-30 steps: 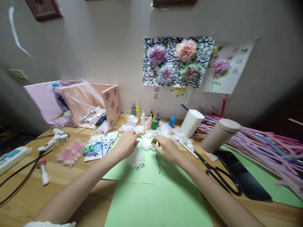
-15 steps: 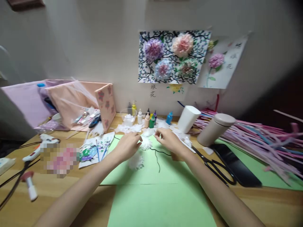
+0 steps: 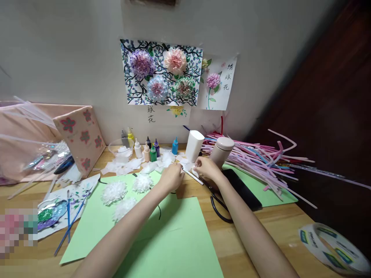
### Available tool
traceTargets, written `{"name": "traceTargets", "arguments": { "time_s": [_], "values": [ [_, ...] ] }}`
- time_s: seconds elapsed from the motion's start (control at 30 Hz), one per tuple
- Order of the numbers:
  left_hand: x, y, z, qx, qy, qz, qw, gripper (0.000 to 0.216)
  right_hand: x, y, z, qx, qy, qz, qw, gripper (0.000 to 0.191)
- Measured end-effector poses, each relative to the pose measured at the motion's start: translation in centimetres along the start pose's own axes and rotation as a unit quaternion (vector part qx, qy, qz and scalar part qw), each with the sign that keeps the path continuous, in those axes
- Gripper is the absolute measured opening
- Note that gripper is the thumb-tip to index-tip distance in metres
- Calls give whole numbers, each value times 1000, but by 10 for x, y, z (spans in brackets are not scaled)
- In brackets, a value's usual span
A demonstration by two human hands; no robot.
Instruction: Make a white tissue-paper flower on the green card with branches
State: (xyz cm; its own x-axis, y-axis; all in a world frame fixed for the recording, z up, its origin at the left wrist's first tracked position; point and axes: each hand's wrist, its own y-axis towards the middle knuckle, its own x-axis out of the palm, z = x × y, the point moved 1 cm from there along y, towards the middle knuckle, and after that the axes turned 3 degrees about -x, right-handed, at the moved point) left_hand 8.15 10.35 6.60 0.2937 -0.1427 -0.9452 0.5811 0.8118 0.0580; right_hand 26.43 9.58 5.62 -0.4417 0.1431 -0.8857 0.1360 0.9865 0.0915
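Note:
Three white ruffled paper flowers lie on the green paper (image 3: 174, 247): one flower (image 3: 114, 192) at the left, another (image 3: 142, 183) to its right, a third (image 3: 124, 208) nearer me. My left hand (image 3: 171, 178) is closed, its fingertips bunched beside a thin white stick (image 3: 193, 177); what they pinch, if anything, is hidden. On the stick's other side my right hand (image 3: 208, 169) is closed, thumb and finger pinched on a scrap of white paper (image 3: 195, 173). Black-handled scissors (image 3: 220, 210) lie partly under my right forearm. A dark wire (image 3: 159, 212) shows beside my left forearm.
Several paint bottles (image 3: 153, 153) and paper scraps (image 3: 124, 166) stand and lie at the back. A white container (image 3: 194, 146), a beige tumbler (image 3: 222, 150), a black phone (image 3: 242, 189) and pink pipe cleaners (image 3: 261, 166) are on the right. Tape (image 3: 333, 247) lies front right; paintbrushes (image 3: 69, 224) lie left.
The view has swung right. Both hands have left the white flowers and moved right to the paper scraps and white stick. Three flowers now show on the green paper.

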Motion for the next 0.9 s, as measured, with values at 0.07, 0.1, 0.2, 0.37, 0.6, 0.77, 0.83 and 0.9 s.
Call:
{"name": "traceTargets", "arguments": {
  "time_s": [0.07,0.1,0.2,0.37,0.6,0.77,0.83,0.9],
  "values": [
    [0,3,-4,-8,-53,19,998,29,-8,-3,-7,-19,40,-5,999,11],
    [-1,4,-6,-7,-103,27,994,31,-12,-5,-13,-31,62,-10,998,11],
    [-8,5,-9,8,-312,14,950,36,-18,-12,-31,-61,154,-26,986,13],
    [-25,4,-9,-28,-481,-30,876,39,-19,-20,-52,-61,407,-40,911,22],
    [-47,0,-21,-31,-479,-20,877,41,-41,-30,-67,-174,257,117,944,14],
    [-61,-8,-18,-28,-452,-37,891,36,-40,-37,-78,-199,221,155,942,12],
    [-66,-11,-15,-21,-446,-58,893,32,-38,-39,-79,-200,234,157,938,13],
    [-68,-12,-15,-12,-445,-74,893,29,-36,-39,-78,-200,243,159,936,12]
  ]
}}
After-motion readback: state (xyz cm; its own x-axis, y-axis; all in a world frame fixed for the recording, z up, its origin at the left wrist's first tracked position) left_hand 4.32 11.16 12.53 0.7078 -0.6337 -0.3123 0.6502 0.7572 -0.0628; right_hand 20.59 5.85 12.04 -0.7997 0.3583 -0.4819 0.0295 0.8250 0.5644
